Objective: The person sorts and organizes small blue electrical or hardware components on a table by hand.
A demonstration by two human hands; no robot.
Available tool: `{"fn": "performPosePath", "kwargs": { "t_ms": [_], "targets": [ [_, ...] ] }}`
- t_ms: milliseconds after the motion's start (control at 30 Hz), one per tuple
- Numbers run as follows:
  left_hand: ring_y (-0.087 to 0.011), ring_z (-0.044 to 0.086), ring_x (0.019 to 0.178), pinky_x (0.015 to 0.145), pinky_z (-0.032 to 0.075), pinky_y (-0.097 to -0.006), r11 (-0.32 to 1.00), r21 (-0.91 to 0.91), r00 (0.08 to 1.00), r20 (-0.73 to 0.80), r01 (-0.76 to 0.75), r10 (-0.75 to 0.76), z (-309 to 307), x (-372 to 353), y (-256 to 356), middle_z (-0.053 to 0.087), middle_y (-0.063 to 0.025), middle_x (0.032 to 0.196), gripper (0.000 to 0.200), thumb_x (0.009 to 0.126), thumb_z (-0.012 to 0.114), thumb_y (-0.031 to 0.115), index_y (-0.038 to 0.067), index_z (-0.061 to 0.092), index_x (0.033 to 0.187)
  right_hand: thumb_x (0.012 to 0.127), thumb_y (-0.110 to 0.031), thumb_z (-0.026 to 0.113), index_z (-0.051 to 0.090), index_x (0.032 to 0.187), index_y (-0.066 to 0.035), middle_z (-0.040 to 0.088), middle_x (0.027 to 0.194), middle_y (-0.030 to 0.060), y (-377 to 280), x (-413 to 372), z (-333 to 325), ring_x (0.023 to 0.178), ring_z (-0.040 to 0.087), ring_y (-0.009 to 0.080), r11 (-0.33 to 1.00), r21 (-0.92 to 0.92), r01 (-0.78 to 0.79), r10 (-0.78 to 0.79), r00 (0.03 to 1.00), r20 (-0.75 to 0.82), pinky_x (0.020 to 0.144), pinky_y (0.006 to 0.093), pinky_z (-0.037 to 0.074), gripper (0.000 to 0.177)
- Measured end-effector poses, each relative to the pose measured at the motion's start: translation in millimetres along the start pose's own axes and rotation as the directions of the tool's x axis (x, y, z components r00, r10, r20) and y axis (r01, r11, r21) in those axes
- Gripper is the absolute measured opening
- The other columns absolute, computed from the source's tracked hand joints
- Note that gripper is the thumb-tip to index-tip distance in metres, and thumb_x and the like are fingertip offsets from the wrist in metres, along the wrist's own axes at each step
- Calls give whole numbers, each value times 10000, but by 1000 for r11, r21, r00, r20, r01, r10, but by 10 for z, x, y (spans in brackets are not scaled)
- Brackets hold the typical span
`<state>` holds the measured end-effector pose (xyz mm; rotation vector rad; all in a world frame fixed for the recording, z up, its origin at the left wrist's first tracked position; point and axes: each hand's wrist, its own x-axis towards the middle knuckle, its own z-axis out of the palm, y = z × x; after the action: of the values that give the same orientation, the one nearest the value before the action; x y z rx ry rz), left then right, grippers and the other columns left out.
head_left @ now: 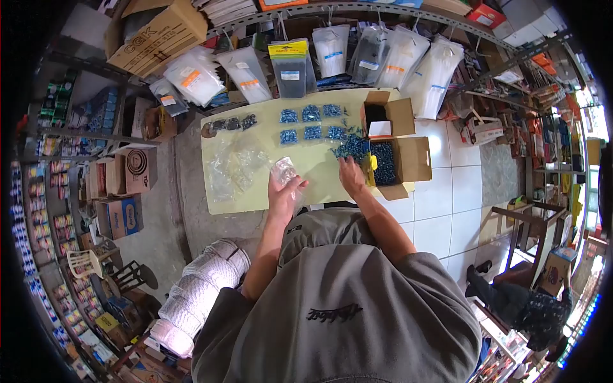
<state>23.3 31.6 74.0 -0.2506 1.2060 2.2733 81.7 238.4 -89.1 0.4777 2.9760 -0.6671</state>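
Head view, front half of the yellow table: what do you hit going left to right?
Left to right: pile of empty clear bags → left hand holding a clear bag → right hand at the loose blue screws → open carton of blue screws.

Left hand (285,193) holds a clear plastic bag (285,171) above the yellow-green table (319,167). Right hand (352,176) rests at the loose blue screws (350,147), beside an open cardboard box (414,159).
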Motion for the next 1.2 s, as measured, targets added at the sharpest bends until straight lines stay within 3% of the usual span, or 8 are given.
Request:
{"fn": "performPosePath", "kwargs": {
  "t_ms": [233, 300, 400, 600, 700, 767, 1000, 1200],
  "targets": [
    [-165, 558, 960, 869, 481, -340, 882, 383, 957, 23, -275, 289, 32, -22, 34, 542, -63, 1045, 678, 734, 716, -26, 66, 392, 1323, 859, -77, 500, 556, 1067, -13, 595, 946, 243, 84, 134, -65, 792, 643, 400, 999, -26, 22, -20, 998, 65, 663, 458, 547, 224],
    [-186, 555, 998, 898, 451, -341, 701, 610, 919, 125, -369, 374, -65, 37, -10, 547, -72, 1053, 676, 722, 731, 16, 62, 406, 1314, 851, -76, 500, 560, 1058, -10, 599, 934, 245, 84, 154, -88, 791, 642, 404, 1000, -12, 26, -25, 997, 73, 662, 464, 546, 226],
    [-206, 548, 1027, 932, 428, -352, 592, 683, 892, 214, -428, 398, -174, 136, -92, 548, -88, 1060, 661, 714, 724, 25, 53, 418, 1299, 864, -65, 486, 566, 1083, 0, 596, 954, 267, 97, 162, -110, 839, 643, 410, 1000, -23, 6, -4, 995, 101, 687, 468, 548, 242],
    [-215, 545, 1040, 935, 428, -358, 604, 654, 882, 237, -456, 408, -102, 127, -137, 546, -97, 1057, 627, 722, 707, 22, 44, 425, 1281, 762, -19, 551, 561, 918, 2, 619, 881, 201, 189, 190, -165, 785, 613, 402, 985, 150, 85, -86, 996, 1, 662, 454, 522, 158],
    [-213, 548, 1028, 929, 431, -356, 578, 667, 877, 275, -469, 394, -60, 135, -119, 545, -97, 1052, 626, 722, 697, 12, 42, 423, 1283, 774, -25, 591, 596, 970, 0, 625, 900, 195, -149, 169, -686, 809, 656, 333, 939, 331, 89, -67, 995, -79, 682, 419, 540, 198],
    [-213, 551, 1017, 925, 433, -353, 560, 678, 876, 306, -476, 374, -31, 156, -99, 546, -97, 1048, 627, 718, 692, 4, 40, 424, 1283, 733, 5, 657, 610, 915, 3, 632, 857, 144, -486, 155, -1112, 774, 667, 254, 772, 631, 70, 26, 990, -142, 662, 351, 535, 188],
    [-213, 552, 984, 903, 430, -317, 529, 695, 873, 388, -487, 294, 160, 181, -64, 547, -94, 1029, 594, 714, 669, -12, 31, 447, 1264, 758, 42, 666, 613, 888, 11, 625, 834, 88, -1125, 2, -2042, 716, 642, 157, 660, 685, 307, -303, 944, -132, 665, 271, 524, 143],
    [-192, 542, 985, 897, 423, -310, 592, 660, 886, 365, -464, 287, 182, 177, -92, 543, -93, 1024, 547, 720, 666, 1, 29, 454, 1223, 774, -27, 700, 633, 922, -4, 648, 860, 98, -1179, -66, -2091, 699, 636, 209, 705, 668, 240, -263, 962, -69, 634, 305, 517, 165]
  ]
}}
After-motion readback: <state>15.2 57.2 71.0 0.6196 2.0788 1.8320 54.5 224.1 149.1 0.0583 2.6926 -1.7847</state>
